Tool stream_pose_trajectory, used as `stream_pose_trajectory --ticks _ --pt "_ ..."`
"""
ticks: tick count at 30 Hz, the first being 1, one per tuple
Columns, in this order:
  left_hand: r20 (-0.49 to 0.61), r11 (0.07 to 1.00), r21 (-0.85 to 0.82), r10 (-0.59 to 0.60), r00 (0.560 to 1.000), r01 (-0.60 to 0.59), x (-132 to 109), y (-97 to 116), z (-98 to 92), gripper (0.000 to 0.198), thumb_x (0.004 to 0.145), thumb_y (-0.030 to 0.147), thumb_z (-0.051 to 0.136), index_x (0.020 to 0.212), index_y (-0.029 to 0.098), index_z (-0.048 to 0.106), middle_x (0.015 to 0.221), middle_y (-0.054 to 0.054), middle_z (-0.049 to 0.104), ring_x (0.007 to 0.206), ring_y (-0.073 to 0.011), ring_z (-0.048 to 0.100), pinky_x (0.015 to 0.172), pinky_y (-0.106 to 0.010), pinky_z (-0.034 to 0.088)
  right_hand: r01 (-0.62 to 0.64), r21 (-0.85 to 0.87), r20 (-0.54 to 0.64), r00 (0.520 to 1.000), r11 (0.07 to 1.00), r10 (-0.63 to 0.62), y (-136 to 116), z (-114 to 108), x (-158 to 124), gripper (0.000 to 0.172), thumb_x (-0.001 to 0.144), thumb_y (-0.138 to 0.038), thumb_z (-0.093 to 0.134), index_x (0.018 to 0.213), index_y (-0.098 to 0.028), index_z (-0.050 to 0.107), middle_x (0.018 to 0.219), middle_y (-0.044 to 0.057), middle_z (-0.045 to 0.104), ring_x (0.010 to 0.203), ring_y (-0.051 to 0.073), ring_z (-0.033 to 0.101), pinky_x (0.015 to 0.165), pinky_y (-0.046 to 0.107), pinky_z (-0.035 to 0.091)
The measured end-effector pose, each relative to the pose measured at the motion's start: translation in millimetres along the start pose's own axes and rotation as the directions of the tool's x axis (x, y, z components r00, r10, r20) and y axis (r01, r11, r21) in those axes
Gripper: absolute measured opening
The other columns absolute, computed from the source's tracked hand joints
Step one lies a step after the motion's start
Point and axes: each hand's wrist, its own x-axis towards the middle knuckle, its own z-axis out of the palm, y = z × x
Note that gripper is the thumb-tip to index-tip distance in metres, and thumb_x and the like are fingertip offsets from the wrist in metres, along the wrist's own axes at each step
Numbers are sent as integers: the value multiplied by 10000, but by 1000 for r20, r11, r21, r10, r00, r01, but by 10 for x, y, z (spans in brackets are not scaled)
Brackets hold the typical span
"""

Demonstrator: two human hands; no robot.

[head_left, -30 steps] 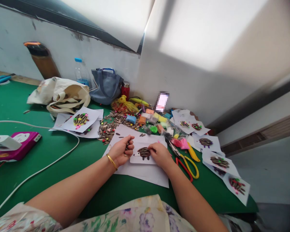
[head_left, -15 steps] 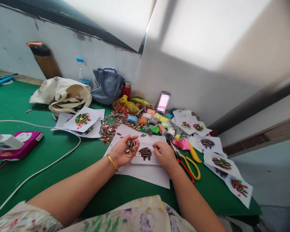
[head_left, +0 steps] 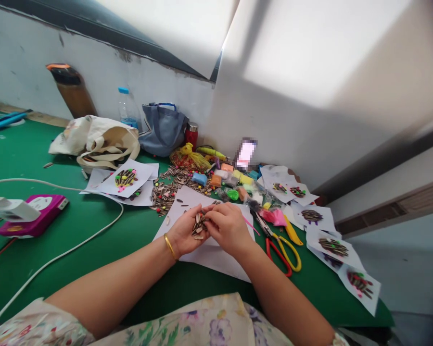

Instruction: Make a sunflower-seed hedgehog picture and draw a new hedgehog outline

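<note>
My left hand is turned palm up and cupped around a small heap of striped sunflower seeds. Over that palm, my right hand has its thumb and fingers pinched together at the seeds; exactly how many they grip is hidden. White paper sheets lie beneath both hands, and the hands cover the hedgehog picture there. A few loose seeds rest on the upper part of the paper. Beyond it, a larger pile of sunflower seeds mixed with small coloured balls spreads over the green table.
Scissors with red and yellow handles and a yellow cutter lie right of the paper. Coloured clay packs, a phone and bags stand behind. Seed-covered pictures line the right edge; a white cable crosses the left.
My right hand has moved left from the hedgehog picture onto the seeds in my left palm. The picture is now covered. The view has shifted slightly.
</note>
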Motion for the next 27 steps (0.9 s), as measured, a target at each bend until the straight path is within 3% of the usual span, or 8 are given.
stream_pose_trajectory --ticks 5,11,17,22,27 --pt "-8 1000 15 -7 1000 7 -20 -6 32 313 987 307 380 852 125 596 668 -45 643 530 -120 627 463 -194 491 -23 -9 53 998 1000 24 11 9 15 125 834 -194 638 937 -236 694 1073 37 673 979 223 536 870 386 382" --pt "-33 997 78 -11 999 14 31 -30 -60 281 974 301 420 811 137 580 640 -31 627 499 -117 607 449 -203 479 10 -119 112 994 993 4 3 23 26 93 859 -232 625 930 -221 684 1050 61 665 978 239 516 865 402 363" --pt "-9 990 126 -62 998 62 56 -38 -101 294 964 294 446 747 136 566 603 -39 622 475 -129 603 415 -207 462 40 -228 112 994 973 -14 -40 44 39 79 873 -199 581 825 -200 644 870 82 633 904 238 498 812 397 344" --pt "-47 994 104 -38 998 43 16 -38 -24 305 977 287 413 826 110 610 718 -87 688 607 -160 676 551 -258 564 -101 1 -15 995 995 101 6 14 37 77 820 -164 594 840 -215 648 887 39 627 888 206 516 801 346 371" --pt "-38 994 107 0 999 4 -8 -41 13 269 965 266 436 898 95 633 840 -129 706 758 -202 705 701 -333 594 -229 272 -84 962 934 261 91 2 18 129 857 -157 519 868 -209 637 849 20 644 819 176 562 751 298 419"
